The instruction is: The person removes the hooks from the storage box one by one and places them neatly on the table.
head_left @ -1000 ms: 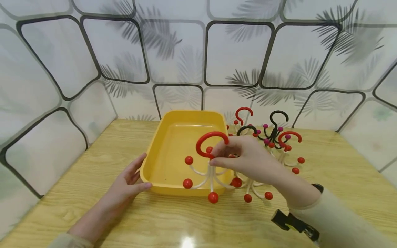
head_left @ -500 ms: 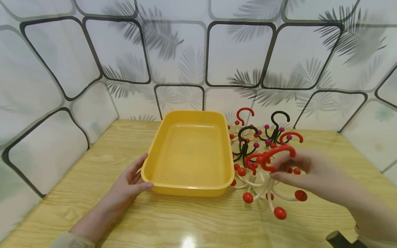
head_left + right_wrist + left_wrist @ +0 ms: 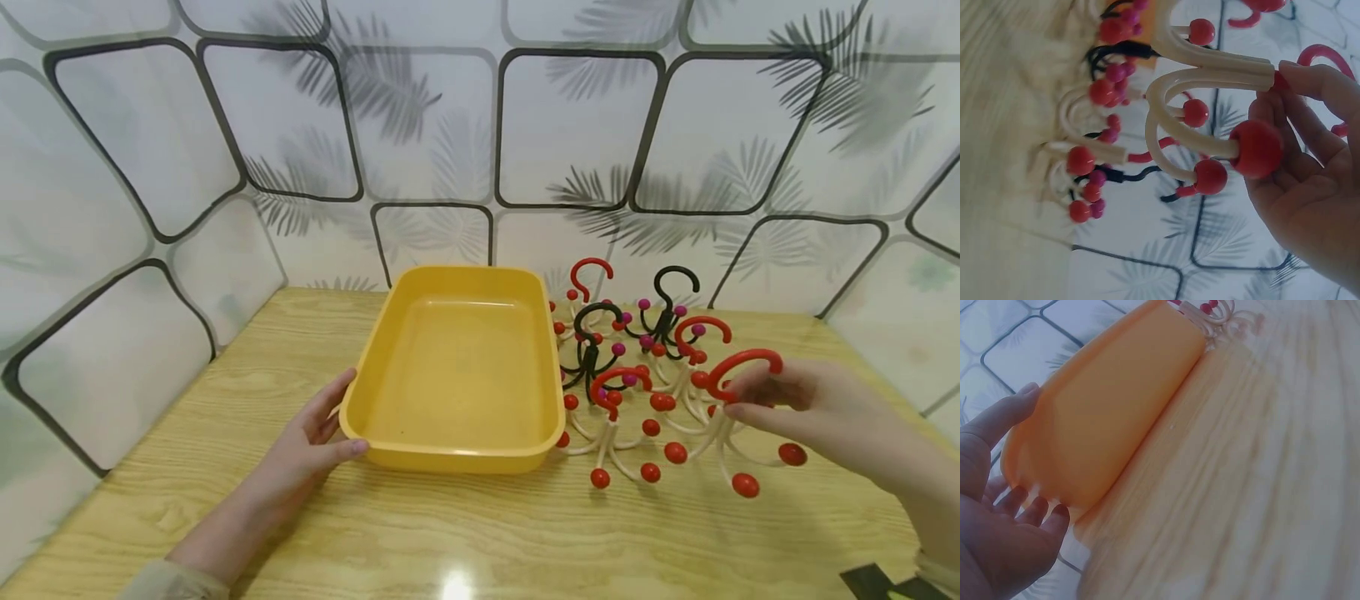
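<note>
My left hand [image 3: 300, 458] grips the near left corner of a yellow tray [image 3: 465, 383]. In the left wrist view its thumb lies at the rim and its curled fingertips touch the tray's outer wall. With thumb and fingers, my right hand [image 3: 821, 417] pinches the base of the red hook on a white claw-shaped hanger [image 3: 722, 429]. This hanger has several curved arms tipped with red balls [image 3: 1257, 150]. It is upright, right of the tray and in front of other hangers, its hook overlapping my fingers in the head view.
Beside the tray on the wooden table [image 3: 450, 529] stand more claw hangers: a near white one [image 3: 609, 433], another white one [image 3: 686, 375], a back red-hooked one [image 3: 588, 279], and two black ones with magenta balls, one in front [image 3: 590, 358], one behind [image 3: 665, 321]. A patterned wall [image 3: 427, 125] rises behind.
My right hand has carried the hanger from over the tray's near right part rightward, past the near white hanger. The left hand stays at the tray corner.
</note>
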The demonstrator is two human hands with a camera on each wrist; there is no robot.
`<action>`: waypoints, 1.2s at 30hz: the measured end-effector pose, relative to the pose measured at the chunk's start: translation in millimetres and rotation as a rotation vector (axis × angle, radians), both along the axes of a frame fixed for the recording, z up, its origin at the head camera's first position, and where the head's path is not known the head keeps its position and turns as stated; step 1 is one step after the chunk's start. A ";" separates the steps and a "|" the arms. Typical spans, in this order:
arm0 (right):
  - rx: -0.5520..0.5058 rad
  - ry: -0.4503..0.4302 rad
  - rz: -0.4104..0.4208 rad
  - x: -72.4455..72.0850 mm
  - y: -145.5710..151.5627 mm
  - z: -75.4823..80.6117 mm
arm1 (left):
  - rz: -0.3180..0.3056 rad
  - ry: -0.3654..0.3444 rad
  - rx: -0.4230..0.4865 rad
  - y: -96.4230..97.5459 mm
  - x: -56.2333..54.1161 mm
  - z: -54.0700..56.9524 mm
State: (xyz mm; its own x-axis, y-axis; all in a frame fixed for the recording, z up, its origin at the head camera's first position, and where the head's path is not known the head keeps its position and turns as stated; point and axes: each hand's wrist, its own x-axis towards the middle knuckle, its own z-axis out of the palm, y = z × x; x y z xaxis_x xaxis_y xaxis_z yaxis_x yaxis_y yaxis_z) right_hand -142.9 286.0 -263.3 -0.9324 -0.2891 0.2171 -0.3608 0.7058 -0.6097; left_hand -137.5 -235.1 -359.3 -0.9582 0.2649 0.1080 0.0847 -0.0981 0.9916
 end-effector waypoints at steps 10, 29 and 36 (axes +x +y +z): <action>-0.026 -0.138 0.009 -15.5 22.1 -26.7 | -0.013 0.005 0.003 -1.3 -2.2 -2.4; -0.069 -0.229 -0.022 -22.8 25.2 -48.4 | -0.003 0.008 0.000 -2.7 -1.6 -1.0; -0.110 -0.197 -0.006 -22.0 27.4 -52.6 | 0.002 0.001 -0.010 -1.3 -1.7 0.1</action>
